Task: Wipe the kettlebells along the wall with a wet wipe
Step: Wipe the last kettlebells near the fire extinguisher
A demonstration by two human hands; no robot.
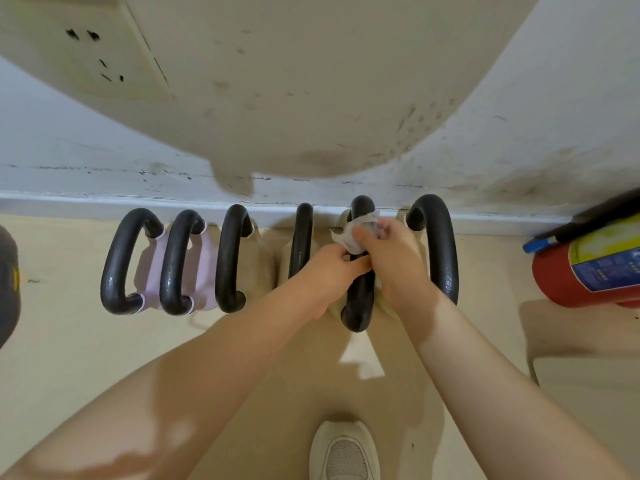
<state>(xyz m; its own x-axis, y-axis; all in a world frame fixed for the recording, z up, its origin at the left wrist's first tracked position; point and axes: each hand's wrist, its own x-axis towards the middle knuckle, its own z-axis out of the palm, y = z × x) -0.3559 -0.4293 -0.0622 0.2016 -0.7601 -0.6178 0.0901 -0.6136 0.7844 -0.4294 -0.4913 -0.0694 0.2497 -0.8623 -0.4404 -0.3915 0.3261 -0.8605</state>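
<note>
Both hands (pixel 363 261) press wet wipe (pixel 356 232) (crumpled) on kettlebell handle (pixel 360 303).

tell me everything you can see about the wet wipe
The wet wipe is a thin, white, crumpled sheet, looking damp and slightly see-through. It is bunched around the upper part of a black kettlebell handle, the second from the right in the row along the wall. The right hand presses it against the handle with thumb and fingers, and the left hand touches its lower edge. A ragged corner sticks out to the left; most of the sheet is hidden under the hands.
</note>
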